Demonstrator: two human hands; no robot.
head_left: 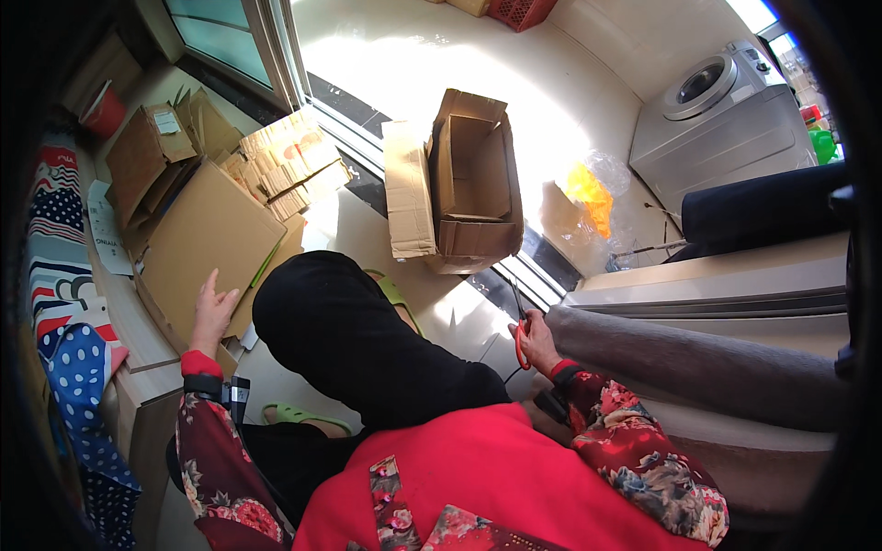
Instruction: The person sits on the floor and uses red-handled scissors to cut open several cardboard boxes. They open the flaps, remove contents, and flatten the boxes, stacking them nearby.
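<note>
My left hand [215, 310] is at the left with its fingers apart, over or against a large flattened cardboard sheet [213, 227]; whether it touches is not plain. In my right hand [539, 344] is a pair of scissors [521, 348] with red handles, the dark blades pointing away from me towards an open cardboard box [479, 165]. That box stands across the door track, its flaps folded out and its inside visible. Against its left side is a narrow piece of cardboard [409, 189]. Beyond the large sheet sits a stack of flattened cardboard [296, 155].
A brown carton [141, 155] and a red bucket [103, 113] are at the upper left. Right of the box lies orange and clear plastic [591, 196], near a washing machine [723, 117]. A grey padded roll [675, 365] borders my right side. The sliding door track [351, 144] crosses the floor.
</note>
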